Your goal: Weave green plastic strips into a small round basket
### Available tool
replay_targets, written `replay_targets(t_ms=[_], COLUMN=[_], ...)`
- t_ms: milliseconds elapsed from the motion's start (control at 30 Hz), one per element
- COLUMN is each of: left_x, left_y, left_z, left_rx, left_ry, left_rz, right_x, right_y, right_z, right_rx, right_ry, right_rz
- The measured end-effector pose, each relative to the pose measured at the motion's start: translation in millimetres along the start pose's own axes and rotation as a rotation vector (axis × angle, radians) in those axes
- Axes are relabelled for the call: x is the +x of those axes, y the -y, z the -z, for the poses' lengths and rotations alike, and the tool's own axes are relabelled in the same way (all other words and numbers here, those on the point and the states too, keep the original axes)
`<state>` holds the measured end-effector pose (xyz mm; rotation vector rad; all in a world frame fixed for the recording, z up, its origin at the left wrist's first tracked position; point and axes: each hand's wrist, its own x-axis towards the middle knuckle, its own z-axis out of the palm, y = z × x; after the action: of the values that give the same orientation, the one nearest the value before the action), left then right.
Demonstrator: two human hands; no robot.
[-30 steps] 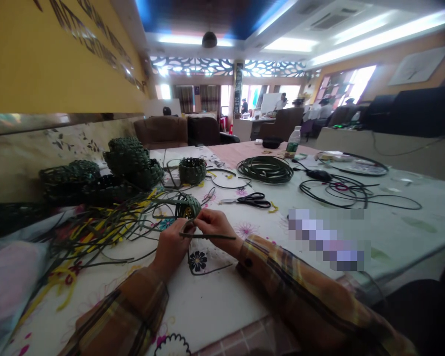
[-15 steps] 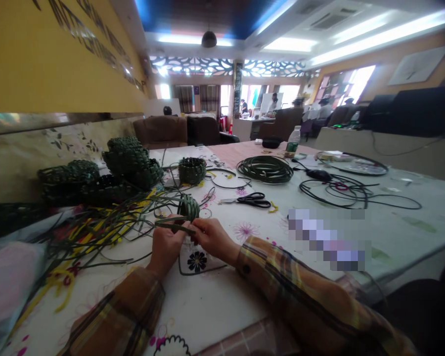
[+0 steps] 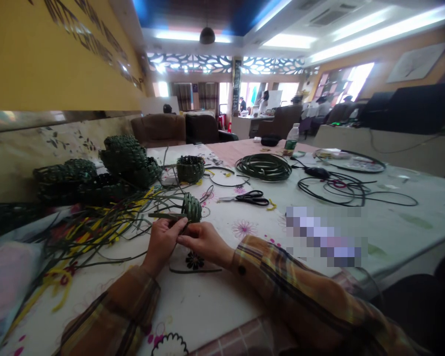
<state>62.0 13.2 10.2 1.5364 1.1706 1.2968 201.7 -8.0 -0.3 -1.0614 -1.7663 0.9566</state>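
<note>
A small, partly woven dark green basket is held up over the table by my hands, loose strips fanning out to its left. My left hand is closed at its near side, thumb pressed down by a flat green strip that points left. Close against it, my right hand is closed, thumb and fingers pinched together near the basket's lower edge. What lies between the right fingertips is hidden. Black-handled scissors lie to the right, beyond my right hand.
Finished green baskets are stacked at the left, with another basket beside them. Loose green and yellow strips cover the left side. Farther back lie a coil of green strip, a bottle and black cable.
The green strip that crossed over toward my right fingers now points left above my left hand. My right hand has shifted slightly down and left, and the basket has turned a little.
</note>
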Motion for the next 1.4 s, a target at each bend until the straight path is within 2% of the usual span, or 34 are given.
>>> replay_targets(t_ms=[233, 400, 533, 667, 800, 867, 933, 1000, 1033, 1167, 1267, 1333, 1400], left_x=[-2.7, -4.8, -0.6, 2.6, -0.3, -2.9, -4.8, -5.1, -4.8, -2.7, -3.6, -6.0, -9.1], left_y=[-8.0, -4.8, 3.0, 1.4, -5.5, -6.9, -6.6, -5.2, -4.1, 1.1, 3.4, 3.3, 2.6], left_z=[-0.8, -1.1, 5.4, 9.2, 7.2, 6.2, 6.2, 6.9, 7.3, 8.4, 7.6, 6.3, 4.9], left_rx=[0.045, 0.086, 0.103, 0.124, 0.188, 0.191, 0.195, 0.215, 0.229, 0.275, 0.323, 0.401, 0.527], left_ry=[0.099, 0.121, 0.177, 0.209, 0.223, 0.225, 0.222, 0.222, 0.223, 0.236, 0.254, 0.232, 0.158], left_rz=[-0.070, -0.160, -0.179, -0.192, -0.266, -0.305, -0.326, -0.340, -0.347, -0.374, -0.407, -0.489, -0.637], right_x=[-2.7, -2.3, -1.5, 0.4, 4.5, 7.8, 11.6, 15.0, 16.4, 19.0, 18.8, 18.2, 17.1], right_y=[3.5, -3.7, -2.1, 4.5, 4.4, 1.6, -2.3, -7.3, -10.1, -19.1, -19.7, -17.6, -14.9], right_z=[-1.7, -1.9, 5.0, 15.4, 24.8, 29.6, 34.7, 39.4, 41.2, 45.9, 47.9, 48.2, 46.8], right_rx=[-0.003, 0.103, 0.091, -0.186, -0.434, -0.548, -0.619, -0.590, -0.549, -0.445, -0.408, -0.355, -0.299], right_ry=[-0.078, -0.114, -0.120, -0.235, -0.301, -0.328, -0.335, -0.301, -0.270, -0.154, -0.122, -0.119, -0.131], right_rz=[-0.190, -0.213, -0.147, -0.035, 0.076, 0.195, 0.397, 0.586, 0.634, 0.640, 0.610, 0.556, 0.487])
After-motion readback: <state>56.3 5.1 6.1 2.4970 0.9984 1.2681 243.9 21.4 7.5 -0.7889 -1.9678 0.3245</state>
